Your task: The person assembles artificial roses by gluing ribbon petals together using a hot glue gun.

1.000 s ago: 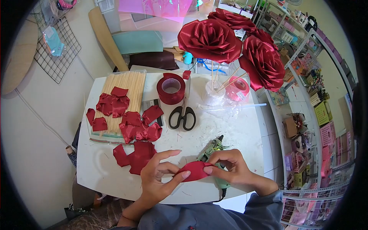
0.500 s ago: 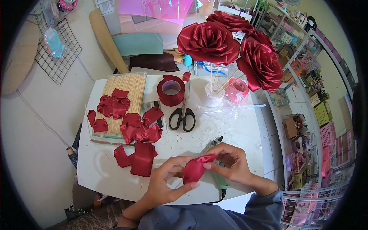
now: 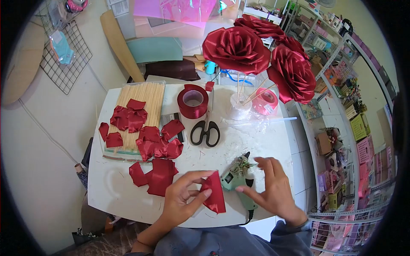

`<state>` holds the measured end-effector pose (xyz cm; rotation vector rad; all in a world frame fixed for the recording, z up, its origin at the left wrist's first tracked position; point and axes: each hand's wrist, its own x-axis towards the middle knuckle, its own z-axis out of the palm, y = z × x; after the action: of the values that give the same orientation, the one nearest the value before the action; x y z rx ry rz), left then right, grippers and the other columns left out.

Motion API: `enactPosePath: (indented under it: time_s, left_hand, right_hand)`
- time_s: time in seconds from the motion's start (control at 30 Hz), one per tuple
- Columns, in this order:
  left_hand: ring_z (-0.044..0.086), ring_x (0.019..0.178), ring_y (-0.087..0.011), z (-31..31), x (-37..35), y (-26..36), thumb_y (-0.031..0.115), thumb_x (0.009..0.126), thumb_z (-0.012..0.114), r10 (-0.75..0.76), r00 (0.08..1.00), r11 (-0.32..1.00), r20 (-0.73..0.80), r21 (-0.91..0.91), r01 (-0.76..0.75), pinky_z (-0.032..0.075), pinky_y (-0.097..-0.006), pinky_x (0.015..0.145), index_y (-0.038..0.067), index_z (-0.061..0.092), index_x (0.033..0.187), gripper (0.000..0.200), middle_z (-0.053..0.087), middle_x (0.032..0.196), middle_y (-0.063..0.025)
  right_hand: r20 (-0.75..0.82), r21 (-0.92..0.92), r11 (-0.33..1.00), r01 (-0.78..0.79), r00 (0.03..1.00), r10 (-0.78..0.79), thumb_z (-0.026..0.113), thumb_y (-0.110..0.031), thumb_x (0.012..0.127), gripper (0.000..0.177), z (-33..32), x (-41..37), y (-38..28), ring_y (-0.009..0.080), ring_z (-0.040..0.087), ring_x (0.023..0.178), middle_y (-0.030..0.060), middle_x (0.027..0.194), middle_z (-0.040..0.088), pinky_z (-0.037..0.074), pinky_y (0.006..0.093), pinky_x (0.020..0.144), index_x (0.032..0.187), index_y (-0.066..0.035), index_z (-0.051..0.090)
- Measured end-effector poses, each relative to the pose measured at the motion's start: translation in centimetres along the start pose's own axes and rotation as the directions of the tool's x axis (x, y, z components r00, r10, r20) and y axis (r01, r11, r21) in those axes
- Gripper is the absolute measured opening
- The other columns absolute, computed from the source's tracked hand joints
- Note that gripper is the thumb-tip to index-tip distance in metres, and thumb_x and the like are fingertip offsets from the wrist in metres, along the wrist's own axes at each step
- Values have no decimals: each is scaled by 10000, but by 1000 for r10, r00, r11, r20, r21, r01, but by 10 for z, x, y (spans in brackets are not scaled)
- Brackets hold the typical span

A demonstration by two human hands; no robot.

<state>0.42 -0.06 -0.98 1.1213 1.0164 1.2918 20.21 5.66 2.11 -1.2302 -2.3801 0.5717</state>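
Both hands angle inward, left [image 3: 180,201] pinching red ribbon [image 3: 217,199], right [image 3: 278,193] splayed.

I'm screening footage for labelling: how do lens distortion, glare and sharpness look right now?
Head view: the shelving bows and the corners go black; head view: sheen streaks the red roses; head view: the red piece in the left hand shows clear edges.
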Motion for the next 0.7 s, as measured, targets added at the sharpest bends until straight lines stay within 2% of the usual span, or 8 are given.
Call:
enactPosePath:
  time_s: [0.03,0.1,0.17,0.33,0.43,0.5,0.63,0.7]
  left_hand:
    - [483,988,-142,-1,0,0,-75,759,512,34,998,999,-48,-33,-35,481,-236,753,2,478,1089,341,475,1098,-104]
    - [490,970,-145,-2,0,-1,-82,761,503,80,993,996,-88,-36,-84,488,-238,741,-10,479,1082,329,461,1107,-113]
    - [489,968,-150,-2,0,-1,-83,761,504,115,985,992,-131,-40,-121,490,-241,740,-20,491,1065,310,463,1092,-121]
    - [497,953,-152,-2,0,1,-90,753,512,167,968,986,-189,43,-162,487,-245,751,-29,516,1027,281,481,1052,-122]
    - [508,921,-155,-4,0,1,-109,733,528,227,940,974,-255,79,-214,474,-249,759,-48,520,1008,282,483,1026,-126]
    - [510,902,-158,-4,-1,-2,-123,718,538,253,927,967,-276,109,-231,461,-252,765,-65,516,1000,289,478,1014,-130]
    - [524,897,-170,-1,0,-4,-135,699,556,304,919,947,-250,181,-264,477,-255,756,-61,532,984,295,490,1000,-140]
    - [524,905,-173,-1,0,-3,-132,697,560,291,922,948,-255,207,-242,481,-255,755,-58,537,980,293,494,997,-142]
  right_hand:
    - [-82,-326,945,-36,997,10,681,-357,655,606,2,-8,-2,236,507,728,149,866,463,451,318,562,1016,63,433]
    - [-46,-346,934,-83,996,71,686,-377,633,633,17,-23,-3,256,493,752,162,898,428,453,327,544,997,73,428]
    - [23,-246,944,-222,972,235,690,-352,632,610,30,-32,-2,260,501,756,159,889,433,454,339,534,992,66,429]
    - [-32,-33,972,-232,973,231,667,-205,669,500,42,-37,6,276,536,672,166,830,484,463,315,540,1013,69,430]
    - [-54,251,933,-258,959,280,629,-119,687,430,42,-41,12,244,558,665,155,808,531,460,300,537,1015,81,436]
    - [24,854,438,-281,863,505,601,-71,693,388,51,-51,14,182,553,708,132,841,553,448,274,529,1014,81,446]
    - [28,979,167,-113,896,444,595,-129,716,356,56,-53,-12,95,456,487,125,854,530,366,199,439,1007,30,468]
    - [176,981,27,-193,933,313,603,-165,731,368,57,-58,-12,118,483,599,105,904,500,393,223,565,1027,13,477]
